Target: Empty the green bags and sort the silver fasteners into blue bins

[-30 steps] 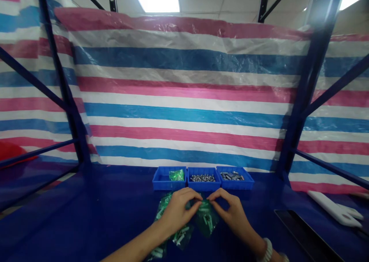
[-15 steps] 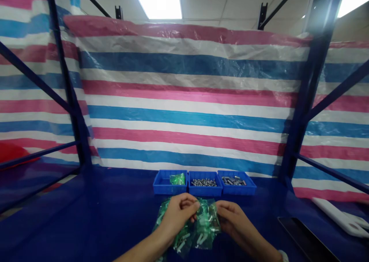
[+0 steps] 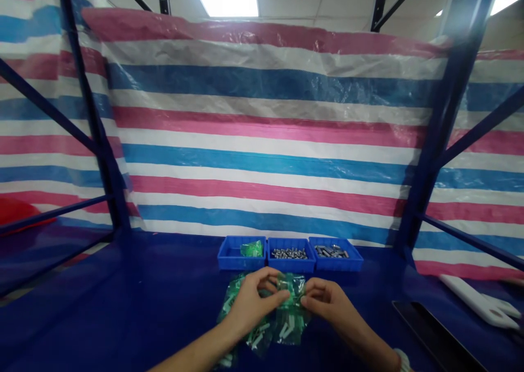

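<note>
A clear, green-tinted plastic bag [image 3: 290, 324] with small white pieces inside lies before me, its upper part between my two hands. My left hand [image 3: 254, 302] grips its upper left side with thumb and fingers. On the right edge, my right hand [image 3: 327, 300] pinches the plastic. More such plastic bags [image 3: 257, 336] lie under and beside my left hand, partly covered by it. What exactly is inside the bags is too blurred to name.
Three blue bins stand behind my hands: a left bin [image 3: 229, 262] with a green packet [image 3: 252, 249], a middle bin [image 3: 291, 265] of small metal parts, and a right bin [image 3: 339, 264] of flat metal pieces. A phone [image 3: 434, 334] and a white device [image 3: 477, 302] lie at right.
My left thumb has moved right onto the upper part of the bag, and my right fingers have closed in on its right edge. The camera view has shifted slightly.
</note>
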Demonstrator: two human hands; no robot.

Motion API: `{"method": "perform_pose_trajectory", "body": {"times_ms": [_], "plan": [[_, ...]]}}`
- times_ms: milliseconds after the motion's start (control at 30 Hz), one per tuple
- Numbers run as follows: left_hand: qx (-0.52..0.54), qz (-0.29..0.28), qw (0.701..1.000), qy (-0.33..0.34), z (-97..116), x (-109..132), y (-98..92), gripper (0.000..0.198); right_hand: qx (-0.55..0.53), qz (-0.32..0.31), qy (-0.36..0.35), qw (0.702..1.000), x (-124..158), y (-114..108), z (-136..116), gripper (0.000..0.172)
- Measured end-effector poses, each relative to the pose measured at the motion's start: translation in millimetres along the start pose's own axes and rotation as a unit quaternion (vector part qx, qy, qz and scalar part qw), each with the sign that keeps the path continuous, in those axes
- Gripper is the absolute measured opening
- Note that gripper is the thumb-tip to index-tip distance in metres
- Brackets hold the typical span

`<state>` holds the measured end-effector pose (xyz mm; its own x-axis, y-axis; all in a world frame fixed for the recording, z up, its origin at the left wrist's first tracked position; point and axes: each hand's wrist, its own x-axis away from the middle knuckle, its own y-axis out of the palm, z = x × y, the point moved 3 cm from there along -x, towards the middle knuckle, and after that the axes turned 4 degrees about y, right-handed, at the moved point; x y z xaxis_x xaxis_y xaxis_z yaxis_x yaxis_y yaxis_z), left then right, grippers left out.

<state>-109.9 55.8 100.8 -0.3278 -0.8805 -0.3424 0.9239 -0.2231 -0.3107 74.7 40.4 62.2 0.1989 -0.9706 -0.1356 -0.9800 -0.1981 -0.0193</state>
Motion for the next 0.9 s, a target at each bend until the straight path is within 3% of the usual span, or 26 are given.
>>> {"method": "perform_pose_trajectory", "body": {"times_ms": [67, 100, 133, 200, 233, 300, 433, 500, 600, 667, 800, 900], "plan": [[-0.082, -0.009, 0.988, 0.128, 8.8, 2.8, -1.1, 0.015, 0.121, 0.039, -0.145, 0.981, 4.8, -0.9, -13.6, 0.013], [-0.129, -0.015, 0.967, 0.218, 14.5, 5.0, -1.6, 0.014, 0.190, 0.062, -0.227, 0.953, 9.0, -0.5, -21.0, 0.005], [-0.180, -0.020, 0.931, 0.317, 20.0, 8.1, -2.1, 0.015, 0.256, 0.083, -0.302, 0.915, 14.0, 0.5, -27.1, 0.008], [-0.272, -0.015, 0.831, 0.485, 26.2, 14.8, -3.1, 0.015, 0.355, 0.115, -0.404, 0.836, 22.7, 3.2, -33.8, 0.021], [-0.304, -0.006, 0.789, 0.534, 26.3, 16.7, -4.0, 0.014, 0.383, 0.126, -0.432, 0.807, 25.7, 4.3, -34.8, 0.023], [-0.336, 0.012, 0.751, 0.568, 23.3, 16.9, -5.9, 0.010, 0.410, 0.137, -0.460, 0.776, 28.6, 5.7, -34.4, 0.023], [-0.342, -0.007, 0.763, 0.549, 16.0, 15.0, -3.1, 0.016, 0.408, 0.119, -0.449, 0.786, 24.7, 7.0, -30.5, 0.025], [-0.330, -0.024, 0.802, 0.497, 14.1, 10.9, -3.4, 0.020, 0.400, 0.103, -0.418, 0.809, 20.5, 6.5, -28.2, 0.023], [-0.300, 0.020, 0.904, 0.305, 7.9, -8.6, -23.6, 0.021, 0.385, 0.112, -0.364, 0.841, 15.9, 3.2, -24.8, 0.025], [-0.289, 0.075, 0.938, 0.177, 0.7, -26.3, -50.2, 0.023, 0.371, 0.132, -0.344, 0.853, 14.6, 0.2, -23.5, 0.026], [-0.305, 0.093, 0.943, 0.097, -14.7, -58.8, -100.2, 0.014, 0.345, 0.151, -0.329, 0.866, 13.2, -4.0, -23.2, 0.022], [-0.333, 0.058, 0.939, 0.060, -31.0, -71.9, -113.2, 0.008, 0.335, 0.153, -0.324, 0.871, 12.0, -5.5, -24.3, 0.020]]}}
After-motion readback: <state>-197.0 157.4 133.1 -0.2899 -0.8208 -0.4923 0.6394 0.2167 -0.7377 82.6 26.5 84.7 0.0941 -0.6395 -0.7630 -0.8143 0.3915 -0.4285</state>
